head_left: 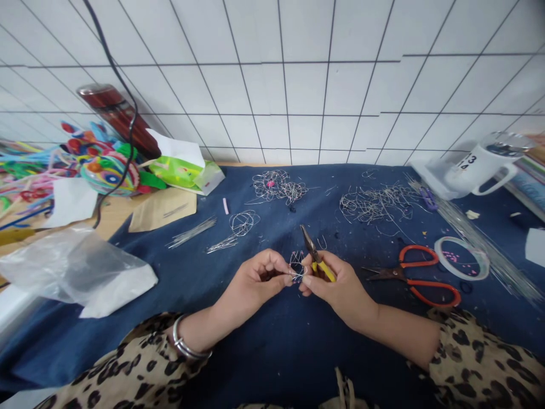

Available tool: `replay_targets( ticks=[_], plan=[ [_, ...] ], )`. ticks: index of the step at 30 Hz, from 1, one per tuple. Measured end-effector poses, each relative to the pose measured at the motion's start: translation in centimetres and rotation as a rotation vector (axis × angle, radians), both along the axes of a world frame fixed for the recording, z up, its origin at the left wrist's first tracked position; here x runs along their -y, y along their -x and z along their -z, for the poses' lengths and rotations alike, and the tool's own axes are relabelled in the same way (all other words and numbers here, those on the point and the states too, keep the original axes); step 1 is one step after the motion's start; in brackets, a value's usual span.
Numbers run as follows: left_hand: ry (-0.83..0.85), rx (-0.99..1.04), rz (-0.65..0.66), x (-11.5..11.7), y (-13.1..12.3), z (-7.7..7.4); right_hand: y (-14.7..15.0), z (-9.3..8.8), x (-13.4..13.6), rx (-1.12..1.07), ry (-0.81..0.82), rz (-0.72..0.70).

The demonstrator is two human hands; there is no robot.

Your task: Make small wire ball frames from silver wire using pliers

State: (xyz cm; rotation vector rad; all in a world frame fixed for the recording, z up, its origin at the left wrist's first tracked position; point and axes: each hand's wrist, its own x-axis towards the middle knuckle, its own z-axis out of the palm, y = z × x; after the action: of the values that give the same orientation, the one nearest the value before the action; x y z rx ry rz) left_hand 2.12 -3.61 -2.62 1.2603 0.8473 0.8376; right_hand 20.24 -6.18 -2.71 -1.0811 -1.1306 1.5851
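Note:
My left hand (255, 278) is closed in a pinch on a small piece of bent silver wire (297, 267), held just above the dark blue cloth (264, 346). My right hand (336, 284) touches the same wire piece with its fingertips and is wrapped round yellow-handled pliers (315, 258), whose jaws point up and away from me. The two hands meet at the wire, near the middle of the cloth. A metal bangle sits on my left wrist.
Orange-handled scissors (417, 278) and a tape ring (462, 258) lie to the right. Wire tangles (279, 186), loose wire scraps (374, 204) and straight wire bundles (191, 232) lie farther back. A white mug (485, 165) stands far right; a plastic bag (76, 267) and colourful craft items (102, 165) lie left.

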Motion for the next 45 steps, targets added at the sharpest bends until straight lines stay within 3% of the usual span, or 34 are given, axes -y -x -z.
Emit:
replay_targets(
  ticks=[21, 26, 30, 33, 38, 45],
  plan=[
    [-0.042, -0.021, -0.028, 0.1, 0.4, 0.1, -0.2, -0.4, 0.5, 0.218, -0.174, 0.005],
    [-0.112, -0.062, -0.047, -0.1, 0.5, -0.2, -2.1, -1.0, 0.3, 0.52, -0.438, -0.039],
    [-0.213, -0.134, -0.106, -0.1, 0.7, -0.4, -3.8, -2.5, 0.0, 0.844, -0.69, -0.169],
    [-0.284, -0.193, -0.156, -0.1, 1.0, -0.3, -4.2, -3.6, 0.1, 1.078, -0.774, -0.226],
    [-0.365, -0.219, -0.199, -0.1, 1.4, 0.0, -3.8, -4.0, 0.5, 1.354, -0.93, -0.163],
    [-0.386, -0.229, -0.204, -0.1, 1.4, 0.0, -3.1, -3.6, 0.8, 1.498, -1.019, -0.1]
  ],
)
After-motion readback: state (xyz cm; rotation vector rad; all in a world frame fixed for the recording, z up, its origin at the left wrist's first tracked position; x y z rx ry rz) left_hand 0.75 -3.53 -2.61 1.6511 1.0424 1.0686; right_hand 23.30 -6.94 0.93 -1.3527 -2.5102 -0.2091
